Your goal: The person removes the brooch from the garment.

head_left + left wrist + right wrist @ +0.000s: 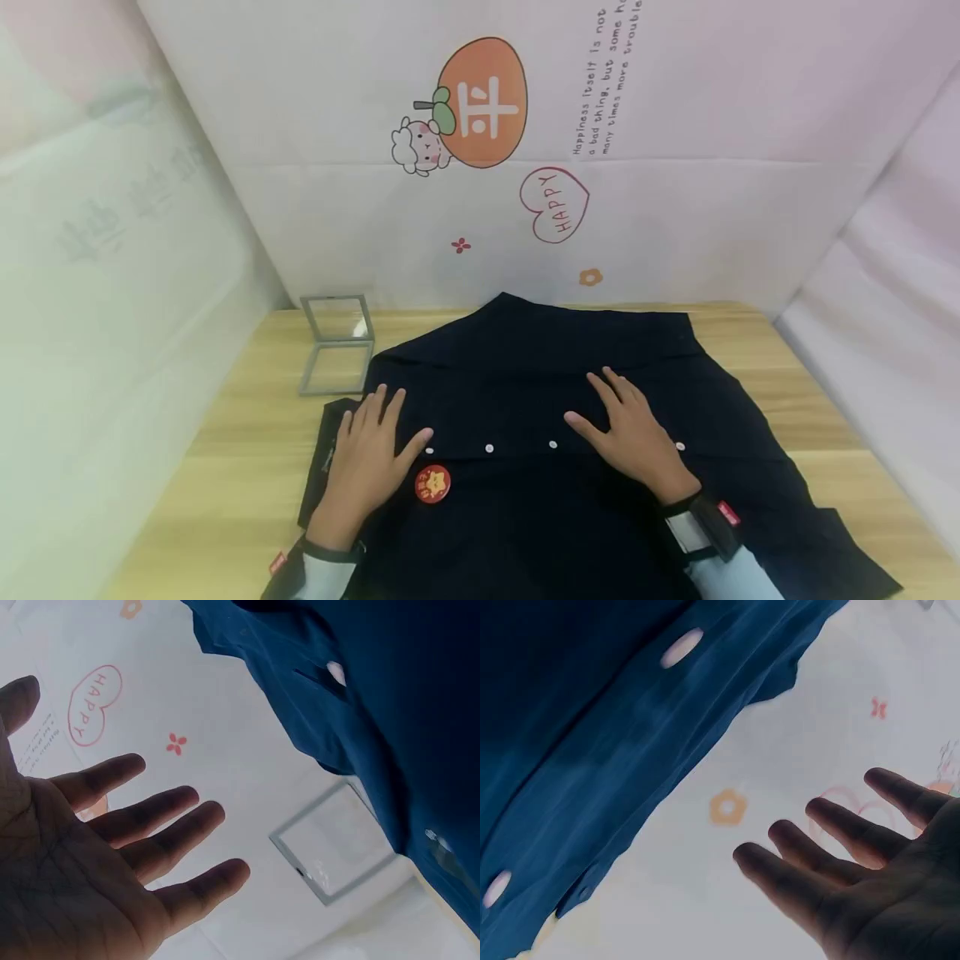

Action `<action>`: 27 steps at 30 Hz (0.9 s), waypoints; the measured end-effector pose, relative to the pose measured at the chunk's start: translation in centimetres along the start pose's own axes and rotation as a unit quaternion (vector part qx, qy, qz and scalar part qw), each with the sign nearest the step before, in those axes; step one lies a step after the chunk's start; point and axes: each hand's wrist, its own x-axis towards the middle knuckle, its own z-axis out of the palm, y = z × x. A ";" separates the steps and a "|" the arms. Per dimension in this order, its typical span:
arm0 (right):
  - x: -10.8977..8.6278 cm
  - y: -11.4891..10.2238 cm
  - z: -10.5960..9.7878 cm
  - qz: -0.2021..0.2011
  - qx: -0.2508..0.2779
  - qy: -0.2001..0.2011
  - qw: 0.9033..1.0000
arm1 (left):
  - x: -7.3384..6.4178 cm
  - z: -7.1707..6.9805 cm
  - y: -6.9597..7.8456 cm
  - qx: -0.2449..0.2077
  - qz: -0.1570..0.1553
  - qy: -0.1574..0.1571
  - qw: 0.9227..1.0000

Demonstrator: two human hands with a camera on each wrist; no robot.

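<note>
A dark navy button-up shirt (517, 517) lies spread across the wooden table, with a row of white buttons (489, 448) running sideways over it. My left hand (367, 467) is above the shirt's left part, fingers spread and nothing in it. Just right of that hand, a round red badge (432, 484) with a yellow star sits on the shirt. My right hand (630, 429) is over the shirt's right half, also empty with fingers extended. In both wrist views, the left palm (82, 877) and right palm (907, 900) appear apart from the cloth.
A grey-framed clear case (336, 367) stands hinged open at the table's back left, close to the shirt's edge. White printed cloth (337, 200) hangs behind the table (217, 475), with more white cloth along the left and right sides.
</note>
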 end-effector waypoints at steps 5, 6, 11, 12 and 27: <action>1.4 -2.7 0.9 -0.038 0.002 -0.035 0.999 | -0.6 -0.4 -1.4 0.003 -0.006 0.001 1.000; 1.6 -3.3 1.1 -0.044 0.004 -0.043 0.998 | -0.7 -0.4 -1.7 0.004 -0.007 0.003 1.000; 2.9 -6.5 2.3 -0.073 0.003 -0.071 0.995 | -1.6 -0.7 -3.0 0.008 -0.016 0.009 1.000; 3.1 -7.2 2.6 -0.081 0.003 -0.076 0.994 | -1.8 -0.8 -3.2 0.008 -0.016 0.010 1.000; 3.8 -13.4 5.6 -0.181 0.014 -0.148 0.972 | -2.4 -0.5 -3.4 0.031 0.015 -0.026 0.999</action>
